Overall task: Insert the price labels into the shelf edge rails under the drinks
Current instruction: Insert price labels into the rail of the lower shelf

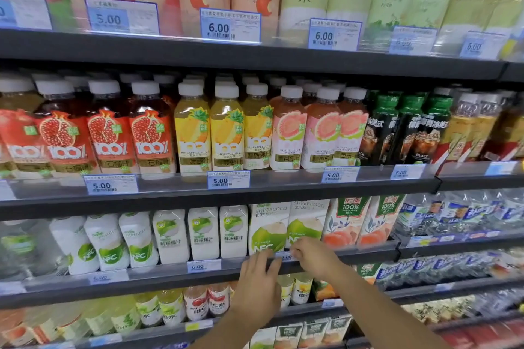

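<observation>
Both hands work at the third shelf, near 6 o'clock in the view. Your left hand [255, 289] has its fingers straight and slightly spread, the tips resting on the rail [158, 273]. Your right hand [313, 259] has its fingers curled and appears to pinch the right edge of the price label [285, 257]. The label sits at the rail between your hands, with the coconut cartons [268, 227] at its 12 o'clock. Whether its lower edge is already in the channel cannot be told.

Likely risks:
- If you push one end in ahead of the other, the label will probably buckle or sit crooked.
- If you let go before both edges catch, it may spring out and drop.
- If you slide it towards 9 o'clock, it could crowd the 6.00 label [203, 265].
</observation>
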`<state>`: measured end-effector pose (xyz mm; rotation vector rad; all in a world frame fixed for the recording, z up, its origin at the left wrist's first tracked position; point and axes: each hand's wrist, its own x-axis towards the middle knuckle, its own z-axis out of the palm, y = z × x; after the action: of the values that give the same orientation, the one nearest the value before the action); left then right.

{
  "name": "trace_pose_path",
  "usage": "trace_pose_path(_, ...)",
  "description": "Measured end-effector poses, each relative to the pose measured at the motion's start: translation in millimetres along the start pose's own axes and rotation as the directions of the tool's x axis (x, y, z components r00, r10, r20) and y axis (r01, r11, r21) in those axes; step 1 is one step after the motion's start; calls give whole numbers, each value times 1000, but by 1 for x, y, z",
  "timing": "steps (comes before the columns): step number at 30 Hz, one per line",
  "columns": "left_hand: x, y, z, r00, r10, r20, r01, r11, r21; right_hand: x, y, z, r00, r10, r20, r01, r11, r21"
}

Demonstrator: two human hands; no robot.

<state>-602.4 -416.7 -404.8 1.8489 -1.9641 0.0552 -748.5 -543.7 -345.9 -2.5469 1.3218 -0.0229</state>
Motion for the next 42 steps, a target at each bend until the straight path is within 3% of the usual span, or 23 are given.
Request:
trace_pose_path(8,2,-4,0,993,-57,-99,62,997,51,-1,-9,-4,997,-57,51,65,980,-185)
trace_pose_path(18,28,25,10,973,-202,-109,208,977,46,6,9,-1,990,-142,5,141,983,-119)
trace_pose_path(24,39,36,8,964,-254,-79,259,963,70,8,11,2,971,-238,-21,230,954,-192)
trace_pose_path(30,48,39,3,945,-317,-74,323,944,74,9,14,2,957,-282,-63,269,950,-157)
trace_pose_path(42,55,37,8,941,-337,-31,338,930,141,16,25,-11,972,-237,-13,234,966,-114)
